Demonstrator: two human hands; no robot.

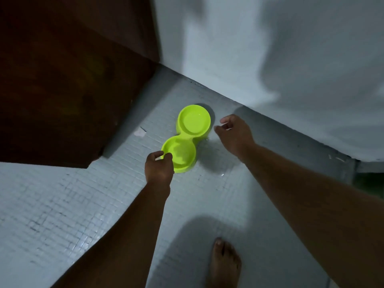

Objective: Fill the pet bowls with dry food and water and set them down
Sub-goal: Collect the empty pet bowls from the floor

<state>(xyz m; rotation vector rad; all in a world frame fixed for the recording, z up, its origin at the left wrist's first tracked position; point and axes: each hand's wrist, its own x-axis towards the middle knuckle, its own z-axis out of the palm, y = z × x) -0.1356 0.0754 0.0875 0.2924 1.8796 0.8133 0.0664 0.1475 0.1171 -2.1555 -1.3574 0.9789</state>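
Green double pet bowl [186, 140] on tiled floor [62, 204], left hand [159, 167] pinching rim

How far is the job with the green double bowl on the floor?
Set down: the green double bowl stands on the tiled floor. The far compartment seems to hold water. In hand: the left hand touches the near rim; the right hand hovers beside it, empty. Left: the near compartment shows no dry food.
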